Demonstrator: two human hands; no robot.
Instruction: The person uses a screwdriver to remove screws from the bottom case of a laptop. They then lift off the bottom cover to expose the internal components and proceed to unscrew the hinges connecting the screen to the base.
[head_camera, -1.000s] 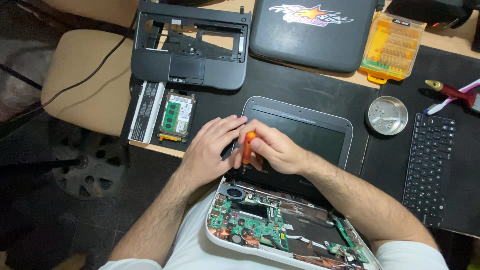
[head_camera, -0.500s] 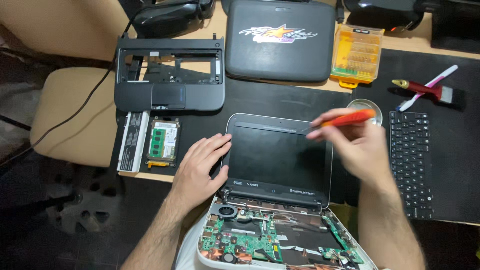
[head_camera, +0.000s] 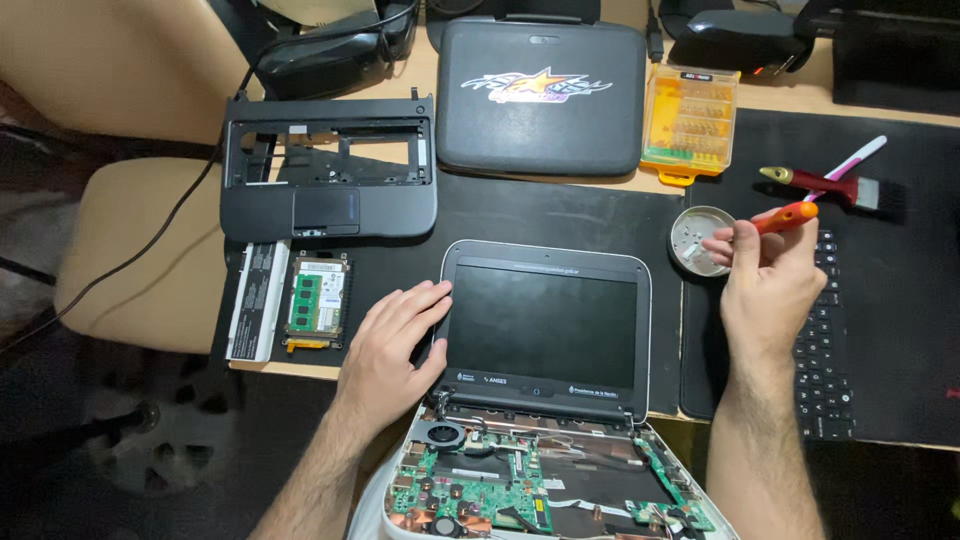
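The right hand (head_camera: 770, 285) pinches an orange-handled screwdriver (head_camera: 787, 217), its long axis running left-right and tip apparently pointing left over the small metal dish (head_camera: 692, 232) near the tabletop's right edge. The left hand (head_camera: 392, 345) rests open against the laptop screen's (head_camera: 545, 325) left edge.

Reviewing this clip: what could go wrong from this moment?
1. The right hand holds the orange-handled screwdriver beside the small round metal dish; a screw could miss it and roll onto the black mat.
2. The left hand alone steadies the grey-framed laptop screen; it might tip on the exposed green circuit board.
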